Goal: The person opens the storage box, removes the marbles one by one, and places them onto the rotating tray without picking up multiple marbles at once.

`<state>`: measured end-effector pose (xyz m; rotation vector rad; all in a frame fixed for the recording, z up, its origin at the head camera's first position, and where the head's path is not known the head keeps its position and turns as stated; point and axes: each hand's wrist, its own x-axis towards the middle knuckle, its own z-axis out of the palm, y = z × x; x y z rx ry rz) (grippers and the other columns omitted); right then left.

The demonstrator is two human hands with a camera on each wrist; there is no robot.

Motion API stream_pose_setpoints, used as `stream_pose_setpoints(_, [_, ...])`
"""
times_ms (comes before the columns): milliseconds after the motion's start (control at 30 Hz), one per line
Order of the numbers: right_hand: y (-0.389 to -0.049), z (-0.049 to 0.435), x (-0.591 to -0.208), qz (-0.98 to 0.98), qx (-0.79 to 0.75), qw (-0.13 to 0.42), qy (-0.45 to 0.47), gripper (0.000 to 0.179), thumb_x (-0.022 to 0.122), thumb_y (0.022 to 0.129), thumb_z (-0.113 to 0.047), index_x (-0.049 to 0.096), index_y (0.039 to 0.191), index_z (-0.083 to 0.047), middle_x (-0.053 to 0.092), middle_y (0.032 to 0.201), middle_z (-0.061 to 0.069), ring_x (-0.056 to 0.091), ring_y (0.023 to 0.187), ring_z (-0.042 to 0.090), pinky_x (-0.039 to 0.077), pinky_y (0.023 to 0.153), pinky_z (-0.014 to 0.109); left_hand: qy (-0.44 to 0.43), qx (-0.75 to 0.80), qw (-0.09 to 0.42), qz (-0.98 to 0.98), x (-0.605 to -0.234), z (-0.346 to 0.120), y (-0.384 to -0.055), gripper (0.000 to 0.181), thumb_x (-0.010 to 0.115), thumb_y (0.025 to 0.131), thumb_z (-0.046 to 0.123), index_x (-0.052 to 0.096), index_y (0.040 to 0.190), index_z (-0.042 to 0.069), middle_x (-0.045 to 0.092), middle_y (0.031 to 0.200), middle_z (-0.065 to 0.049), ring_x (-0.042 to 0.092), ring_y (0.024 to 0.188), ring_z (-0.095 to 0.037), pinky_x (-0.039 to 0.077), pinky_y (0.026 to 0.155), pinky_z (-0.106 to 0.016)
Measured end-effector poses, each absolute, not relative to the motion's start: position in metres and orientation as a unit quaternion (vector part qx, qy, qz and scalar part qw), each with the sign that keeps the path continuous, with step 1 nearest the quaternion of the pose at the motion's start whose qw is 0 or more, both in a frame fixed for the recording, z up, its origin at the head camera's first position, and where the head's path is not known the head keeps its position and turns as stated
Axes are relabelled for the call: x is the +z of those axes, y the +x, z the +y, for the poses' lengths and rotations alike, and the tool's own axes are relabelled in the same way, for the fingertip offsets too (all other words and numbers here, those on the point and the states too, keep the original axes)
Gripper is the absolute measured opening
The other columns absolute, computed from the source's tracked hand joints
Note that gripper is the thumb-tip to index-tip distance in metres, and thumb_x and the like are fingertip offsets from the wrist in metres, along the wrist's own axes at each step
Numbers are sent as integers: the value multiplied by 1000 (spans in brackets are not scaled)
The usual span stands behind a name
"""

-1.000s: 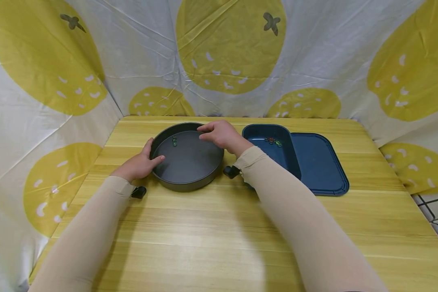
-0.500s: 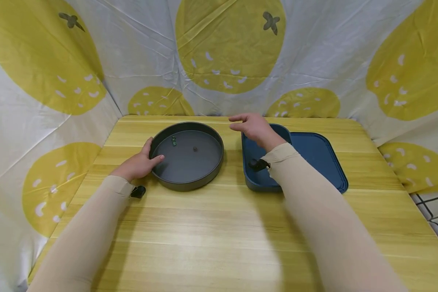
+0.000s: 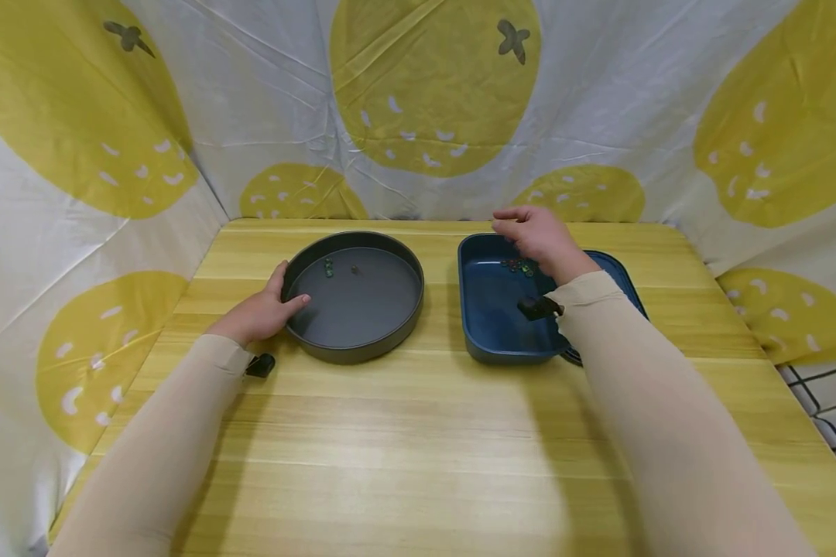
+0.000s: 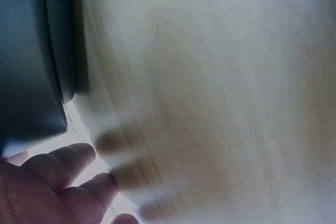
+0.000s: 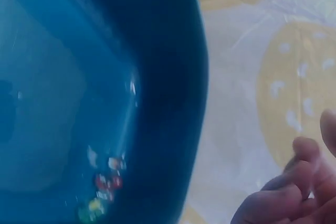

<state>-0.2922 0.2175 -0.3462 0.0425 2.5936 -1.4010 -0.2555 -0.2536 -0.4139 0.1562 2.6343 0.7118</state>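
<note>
A dark grey round baking pan (image 3: 362,302) stands left of the middle of the table in the head view. My left hand (image 3: 261,312) holds its left side, thumb over the rim and fingers along the outer wall. Inside the pan lie small green glass marbles (image 3: 329,268) and one small brownish marble (image 3: 354,270). My right hand (image 3: 539,238) hovers over the back right of a blue rectangular box (image 3: 491,309), fingers loosely bent, nothing visible between them. Several coloured marbles (image 5: 105,182) lie at one end of the box, red, green and yellowish among them.
A flat blue lid (image 3: 616,271) lies on the table right of the box, partly covered by my right forearm. The wooden table (image 3: 390,449) is bounded at the back and sides by a fruit-print curtain (image 3: 432,85). Black devices (image 3: 259,365) are strapped to both wrists.
My right hand has moved from over the pan rightward to above the blue box. The brownish marble has shifted left and back in the pan. My left hand stays on the pan.
</note>
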Motion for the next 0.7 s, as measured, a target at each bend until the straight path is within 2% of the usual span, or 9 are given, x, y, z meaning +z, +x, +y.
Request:
stream_pose_setpoints(100, [-288, 227, -341, 870, -484, 86, 24, 55, 52, 111, -43, 51, 157, -14, 55, 141, 18, 52, 120, 35, 48, 101, 44, 55, 257, 203, 943, -414, -254, -256, 99, 41, 108, 62, -25, 166, 16, 15, 171, -34, 31, 153, -55, 26, 124, -67])
stream_pose_setpoints(167, [-284, 234, -337, 871, -485, 75, 33, 58, 51, 110, -46, 49, 159, -14, 55, 142, 17, 53, 120, 34, 49, 103, 43, 55, 258, 204, 943, -415, -255, -256, 99, 41, 108, 62, -25, 166, 17, 15, 171, -33, 30, 153, -55, 26, 125, -67])
stream_pose_setpoints(267, [-277, 246, -329, 874, -481, 57, 40, 63, 50, 110, -49, 45, 161, -13, 53, 152, 18, 53, 129, 35, 49, 112, 48, 57, 254, 205, 943, -413, -254, -256, 99, 41, 108, 63, -26, 166, 16, 16, 170, -34, 30, 153, -55, 25, 124, -67])
stream_pose_setpoints(367, [-266, 260, -323, 887, -457, 45, 41, 67, 47, 110, -52, 40, 164, -13, 44, 164, 18, 47, 144, 40, 42, 120, 56, 58, 253, 205, 944, -413, -253, -257, 99, 41, 108, 63, -25, 166, 16, 17, 170, -35, 30, 153, -55, 26, 124, -67])
stream_pose_setpoints(500, [-250, 277, -320, 914, -402, 44, 25, 71, 44, 110, -53, 33, 166, -11, 34, 170, 21, 36, 153, 46, 37, 120, 65, 59, 249, 204, 945, -412, -253, -256, 99, 41, 108, 63, -24, 166, 15, 18, 169, -36, 32, 152, -56, 27, 124, -67])
stream_pose_setpoints(700, [-231, 292, -329, 957, -283, 61, -13, 76, 42, 111, -52, 23, 168, -6, 29, 170, 28, 33, 151, 53, 37, 115, 71, 60, 250, 200, 946, -412, -253, -256, 99, 40, 108, 63, -22, 167, 14, 15, 170, -35, 30, 153, -56, 26, 124, -67])
